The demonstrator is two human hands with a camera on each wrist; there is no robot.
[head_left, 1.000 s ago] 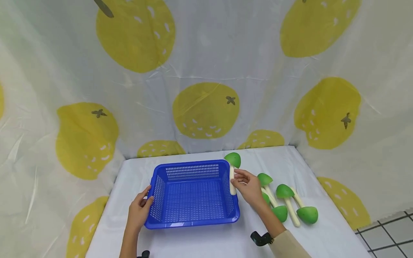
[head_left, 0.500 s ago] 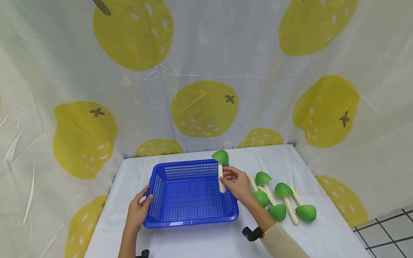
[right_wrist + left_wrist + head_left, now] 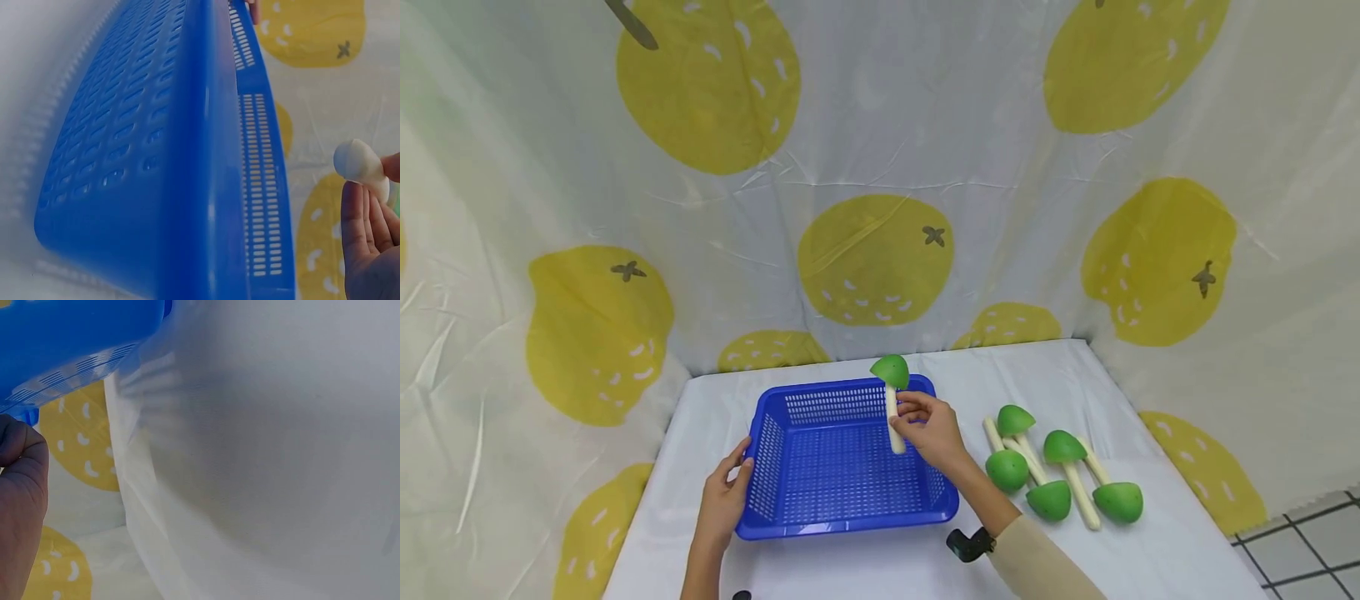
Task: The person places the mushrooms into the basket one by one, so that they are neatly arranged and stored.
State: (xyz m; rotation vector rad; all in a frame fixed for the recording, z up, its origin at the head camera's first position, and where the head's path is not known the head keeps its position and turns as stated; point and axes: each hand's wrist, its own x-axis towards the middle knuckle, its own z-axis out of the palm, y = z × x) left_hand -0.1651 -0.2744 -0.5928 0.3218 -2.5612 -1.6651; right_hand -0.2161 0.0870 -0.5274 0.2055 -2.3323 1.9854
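On the white-clothed bench (image 3: 842, 575) I log a blue rectangular plastic mesh basket (image 3: 835, 475), with five loose green-capped mushrooms (image 3: 1049, 500) lying to its right. The left hand's (image 3: 722, 496) grip pinches the basket's left rim; the right hand's (image 3: 934, 429) grip, nearer the pile, grasps the cream stem of a green-domed mushroom (image 3: 891, 400). I judge this one above the basket's right half, long axis cap-far, stem-near, grip on its right.
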